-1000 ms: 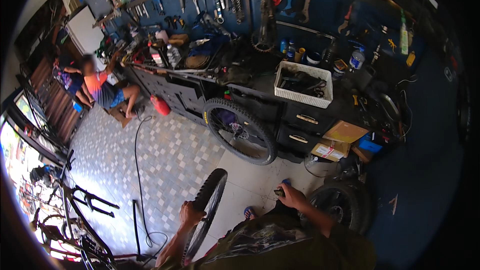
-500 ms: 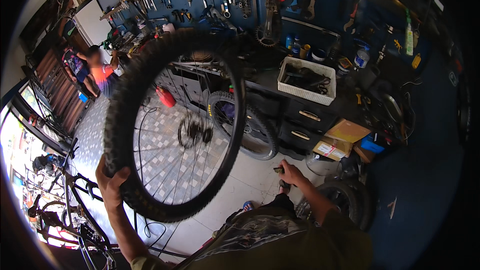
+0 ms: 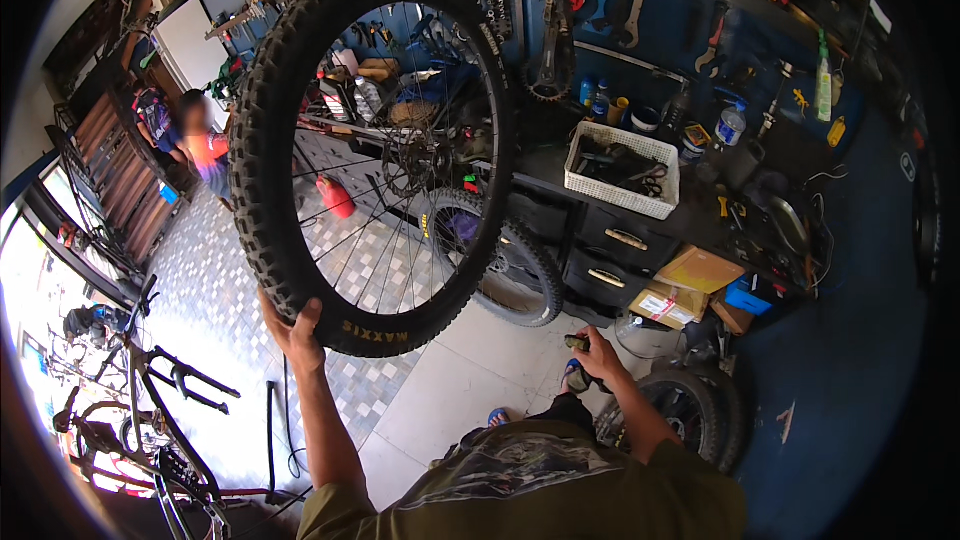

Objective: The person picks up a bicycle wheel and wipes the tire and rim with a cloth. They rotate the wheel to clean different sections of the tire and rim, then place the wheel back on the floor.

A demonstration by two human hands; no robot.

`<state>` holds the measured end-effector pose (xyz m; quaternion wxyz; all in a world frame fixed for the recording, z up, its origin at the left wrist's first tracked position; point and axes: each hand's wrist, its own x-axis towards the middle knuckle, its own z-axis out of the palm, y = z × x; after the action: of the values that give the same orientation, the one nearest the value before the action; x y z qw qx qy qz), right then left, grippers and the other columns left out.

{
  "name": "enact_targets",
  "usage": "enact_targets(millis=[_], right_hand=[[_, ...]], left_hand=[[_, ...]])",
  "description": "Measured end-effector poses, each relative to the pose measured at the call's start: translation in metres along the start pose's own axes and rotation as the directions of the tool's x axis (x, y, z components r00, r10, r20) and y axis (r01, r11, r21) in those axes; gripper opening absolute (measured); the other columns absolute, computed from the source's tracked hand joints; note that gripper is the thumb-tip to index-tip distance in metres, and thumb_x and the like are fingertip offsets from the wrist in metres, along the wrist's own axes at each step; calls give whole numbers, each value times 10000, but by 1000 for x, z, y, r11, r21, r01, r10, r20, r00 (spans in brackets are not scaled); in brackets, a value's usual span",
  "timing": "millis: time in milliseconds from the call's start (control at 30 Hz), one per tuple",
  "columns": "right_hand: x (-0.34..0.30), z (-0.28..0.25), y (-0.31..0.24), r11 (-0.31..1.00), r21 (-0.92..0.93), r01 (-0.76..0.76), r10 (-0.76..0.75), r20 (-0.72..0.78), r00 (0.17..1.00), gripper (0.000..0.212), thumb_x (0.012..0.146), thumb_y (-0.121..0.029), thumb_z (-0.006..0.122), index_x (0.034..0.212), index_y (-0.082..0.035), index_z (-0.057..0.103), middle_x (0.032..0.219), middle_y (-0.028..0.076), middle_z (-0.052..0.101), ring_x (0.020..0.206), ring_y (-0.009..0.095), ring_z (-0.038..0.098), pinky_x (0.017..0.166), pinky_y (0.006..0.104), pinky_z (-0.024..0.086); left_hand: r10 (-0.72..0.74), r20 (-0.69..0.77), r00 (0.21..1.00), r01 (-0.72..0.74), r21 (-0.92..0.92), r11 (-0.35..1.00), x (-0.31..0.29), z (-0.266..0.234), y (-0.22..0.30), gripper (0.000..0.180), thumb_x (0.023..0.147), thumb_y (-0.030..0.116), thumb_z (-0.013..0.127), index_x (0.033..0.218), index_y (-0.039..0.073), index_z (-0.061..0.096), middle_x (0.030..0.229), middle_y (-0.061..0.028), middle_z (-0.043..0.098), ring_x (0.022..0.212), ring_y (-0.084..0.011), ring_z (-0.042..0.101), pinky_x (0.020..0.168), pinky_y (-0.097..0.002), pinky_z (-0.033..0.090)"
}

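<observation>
A bicycle wheel with a black knobby tyre is held up in front of me, off the floor and tilted. My left hand grips its tyre at the lower left, thumb on the sidewall and fingers behind. Thin spokes run from the rim to the hub, where a dark toothed cassette shows. My right hand, low on the right, is closed round a small dark greenish object; only its end sticks out, so its kind is unclear.
Behind the wheel stands a black workbench with drawers and a white basket of tools. Another wheel leans against it. Cardboard boxes sit below. A bicycle frame is at left; two people stand at far left.
The wheel has risen and shifted right in my left hand, and its bottom edge is higher. My right hand has moved slightly right and down, still closed round the small object.
</observation>
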<state>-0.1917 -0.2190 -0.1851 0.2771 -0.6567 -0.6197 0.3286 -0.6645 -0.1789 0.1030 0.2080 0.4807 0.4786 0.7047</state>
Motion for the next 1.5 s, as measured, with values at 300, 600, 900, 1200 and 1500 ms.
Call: enact_targets(millis=[300,600,900,1200,1500], right_hand=[[96,-43,-76,960,127,249,-225,-178,958,441,964,-323,736,1230,-15,568,1035,212,733,977,404,723,814,438,549],[230,-91,-181,628,709,321,-300,-161,940,257,1006,-214,692,1128,13,686,1028,55,735,926,147,682,858,307,517],[310,-86,-257,316,946,66,-416,75,906,260,990,-133,714,1201,7,657,1099,68,723,960,159,687,911,298,526],[301,-31,-280,436,896,84,-372,94,923,211,939,-41,709,1148,-10,715,998,11,713,914,76,630,803,248,498],[354,-61,-258,518,4,855,-847,-132,514,420,777,-23,791,1168,-175,788,896,49,688,799,213,680,704,311,560]], left_hand=[[-16,-55,998,17,26,1000,6,26,19,692,824,129,768,1443,-34,502,1229,-105,646,1069,-212,626,995,-334,470],[-1,-127,992,16,115,993,14,58,46,736,817,276,796,1421,-47,529,1181,-139,659,1027,-234,639,941,-357,496],[37,-320,947,14,156,988,-6,77,57,684,826,231,752,1419,-16,518,1110,-142,686,922,-252,686,818,-377,577],[-2,-334,943,48,131,990,-10,65,49,850,765,220,804,1495,-29,447,1237,-168,647,1067,-270,652,949,-405,533],[8,-319,948,42,150,988,-8,45,33,992,750,289,856,1545,-47,365,1354,-172,594,1176,-275,610,1047,-413,468]])
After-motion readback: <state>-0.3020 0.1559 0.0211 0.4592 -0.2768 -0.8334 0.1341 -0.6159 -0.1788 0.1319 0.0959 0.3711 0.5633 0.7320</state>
